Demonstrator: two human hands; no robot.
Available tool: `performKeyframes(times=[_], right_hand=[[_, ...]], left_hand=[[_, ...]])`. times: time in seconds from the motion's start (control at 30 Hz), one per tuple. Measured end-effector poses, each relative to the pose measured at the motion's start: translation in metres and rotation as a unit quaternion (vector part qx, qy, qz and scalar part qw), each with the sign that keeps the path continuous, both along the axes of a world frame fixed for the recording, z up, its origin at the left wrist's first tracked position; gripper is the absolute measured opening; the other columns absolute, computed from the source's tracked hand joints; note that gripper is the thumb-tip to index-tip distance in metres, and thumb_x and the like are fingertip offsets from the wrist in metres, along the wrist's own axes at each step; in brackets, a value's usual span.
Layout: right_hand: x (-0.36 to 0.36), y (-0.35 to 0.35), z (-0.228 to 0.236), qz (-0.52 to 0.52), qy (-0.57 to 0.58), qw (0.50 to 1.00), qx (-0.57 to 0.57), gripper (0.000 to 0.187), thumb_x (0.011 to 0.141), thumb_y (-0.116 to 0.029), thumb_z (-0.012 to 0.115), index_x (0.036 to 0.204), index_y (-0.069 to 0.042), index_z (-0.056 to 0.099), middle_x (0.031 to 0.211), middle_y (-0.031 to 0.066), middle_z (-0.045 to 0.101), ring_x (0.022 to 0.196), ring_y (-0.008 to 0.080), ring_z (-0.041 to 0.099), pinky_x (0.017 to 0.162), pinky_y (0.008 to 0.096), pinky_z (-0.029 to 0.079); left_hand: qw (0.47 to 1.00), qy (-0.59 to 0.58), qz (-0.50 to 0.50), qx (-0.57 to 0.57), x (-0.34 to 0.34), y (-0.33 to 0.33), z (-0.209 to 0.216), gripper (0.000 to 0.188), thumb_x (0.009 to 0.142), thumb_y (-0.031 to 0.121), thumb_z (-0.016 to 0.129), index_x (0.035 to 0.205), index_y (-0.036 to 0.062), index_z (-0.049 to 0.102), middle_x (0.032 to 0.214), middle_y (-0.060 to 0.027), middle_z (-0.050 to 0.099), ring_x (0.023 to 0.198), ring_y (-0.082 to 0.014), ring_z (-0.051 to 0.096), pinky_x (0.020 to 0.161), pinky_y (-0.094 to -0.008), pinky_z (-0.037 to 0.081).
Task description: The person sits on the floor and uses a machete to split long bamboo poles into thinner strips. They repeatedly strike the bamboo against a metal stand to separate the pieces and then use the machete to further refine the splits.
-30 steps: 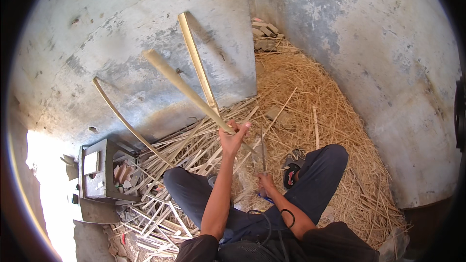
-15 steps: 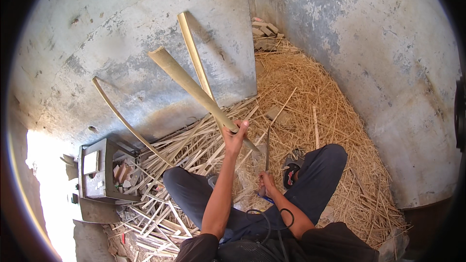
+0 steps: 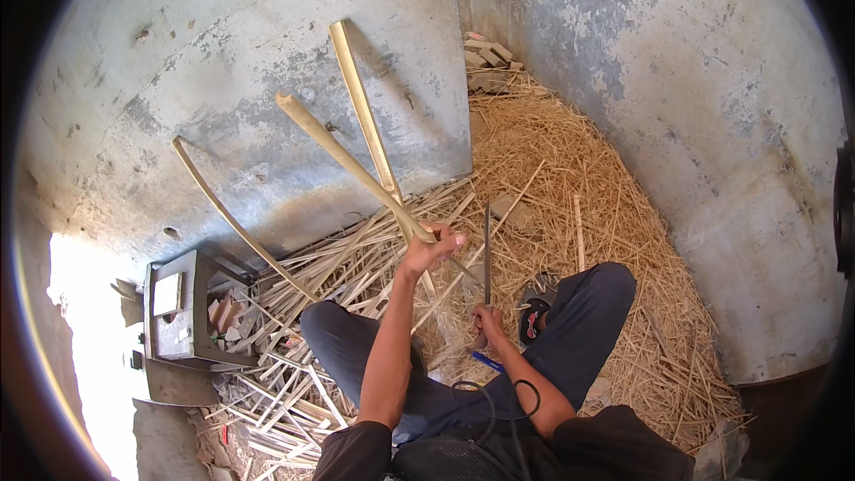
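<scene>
My left hand (image 3: 427,251) is closed around a split bamboo length (image 3: 347,158), its thumb pointing right. The bamboo slants up and left toward the wall, and its thin lower end reaches down near the blade. In my right hand (image 3: 487,324) is a long narrow knife (image 3: 487,249), its dark blade nearly upright between my knees. The blade and the bamboo's lower end lie close together; whether they touch I cannot tell. Below my right hand shows a small blue object (image 3: 486,360), partly hidden by the forearm.
Another split bamboo piece (image 3: 363,111) leans on the wall behind, and a thin curved strip (image 3: 233,214) leans farther left. Bamboo strips (image 3: 294,419) pile up on the left, beside a grey box frame (image 3: 183,310) holding rubble. Shavings (image 3: 623,258) cover the floor; bricks (image 3: 488,55) lie in the corner.
The bamboo has turned in my left hand and now looks narrower. That hand has shifted slightly left and lower, its thumb swung right. The knife blade tilts a little more upright.
</scene>
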State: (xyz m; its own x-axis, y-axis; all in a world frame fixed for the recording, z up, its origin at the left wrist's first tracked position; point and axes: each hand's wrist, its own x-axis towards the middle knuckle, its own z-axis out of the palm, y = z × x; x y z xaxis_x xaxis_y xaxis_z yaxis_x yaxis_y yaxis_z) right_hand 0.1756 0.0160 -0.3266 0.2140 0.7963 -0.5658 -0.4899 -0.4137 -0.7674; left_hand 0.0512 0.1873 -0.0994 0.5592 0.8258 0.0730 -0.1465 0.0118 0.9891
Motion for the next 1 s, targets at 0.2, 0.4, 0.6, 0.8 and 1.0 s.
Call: performKeyframes(times=[0.2, 0.4, 0.6, 0.8, 1.0], right_hand=[[0.011, -0.012, -0.049, 0.043, 0.019, 0.993, -0.11, 0.021, 0.088, -0.024, 0.06, 0.075, -0.009, 0.053, 0.056, 0.0002, 0.045, 0.043, 0.0141, 0.042, 0.042, 0.0323, 0.036], [0.002, -0.009, -0.036, 0.015, -0.107, 0.989, -0.097, 0.021, 0.088, -0.025, 0.061, 0.075, -0.009, 0.055, 0.055, 0.0017, 0.047, 0.042, 0.0144, 0.044, 0.041, 0.033, 0.037], [0.007, -0.003, -0.039, 0.001, -0.064, 0.998, -0.004, 0.021, 0.088, -0.024, 0.062, 0.075, -0.008, 0.056, 0.056, 0.003, 0.05, 0.042, 0.015, 0.046, 0.041, 0.0339, 0.037], [0.0, -0.022, -0.035, 0.104, -0.08, 0.975, -0.177, 0.019, 0.091, -0.019, 0.061, 0.078, -0.007, 0.056, 0.056, 0.0006, 0.048, 0.045, 0.0136, 0.046, 0.043, 0.0328, 0.036], [-0.003, 0.007, -0.014, 0.0, -0.031, 0.999, 0.015, 0.02, 0.091, -0.02, 0.061, 0.078, -0.006, 0.054, 0.059, 0.0014, 0.047, 0.046, 0.0134, 0.043, 0.044, 0.0322, 0.034]], left_hand=[[0.994, 0.062, -0.087, 0.039, -0.015, 0.016, -0.008, 0.035, 0.082, 0.016, 0.082, 0.058, 0.0088, 0.058, 0.055, 0.0016, 0.054, 0.054, -0.0082, 0.05, 0.052, -0.0266, 0.036], [0.997, 0.034, -0.065, 0.03, -0.009, 0.009, -0.012, 0.016, 0.082, 0.004, 0.07, 0.069, 0.0062, 0.061, 0.064, 0.0006, 0.057, 0.062, -0.0092, 0.051, 0.056, -0.028, 0.039], [0.995, -0.098, 0.023, -0.022, 0.006, -0.004, -0.009, 0.007, 0.084, -0.001, 0.05, 0.084, 0.0045, 0.053, 0.066, 0.0009, 0.046, 0.054, -0.0084, 0.039, 0.053, -0.0257, 0.036], [0.985, -0.136, 0.105, -0.012, 0.009, -0.005, -0.047, 0.006, 0.092, 0.007, 0.059, 0.09, 0.0019, 0.057, 0.07, 0.0008, 0.047, 0.061, -0.0077, 0.043, 0.057, -0.0251, 0.038], [0.924, -0.068, 0.37, 0.067, 0.043, -0.017, -0.087, 0.029, 0.099, 0.021, 0.066, 0.111, -0.0048, 0.064, 0.084, -0.0028, 0.054, 0.075, -0.0112, 0.05, 0.066, -0.0304, 0.042]])
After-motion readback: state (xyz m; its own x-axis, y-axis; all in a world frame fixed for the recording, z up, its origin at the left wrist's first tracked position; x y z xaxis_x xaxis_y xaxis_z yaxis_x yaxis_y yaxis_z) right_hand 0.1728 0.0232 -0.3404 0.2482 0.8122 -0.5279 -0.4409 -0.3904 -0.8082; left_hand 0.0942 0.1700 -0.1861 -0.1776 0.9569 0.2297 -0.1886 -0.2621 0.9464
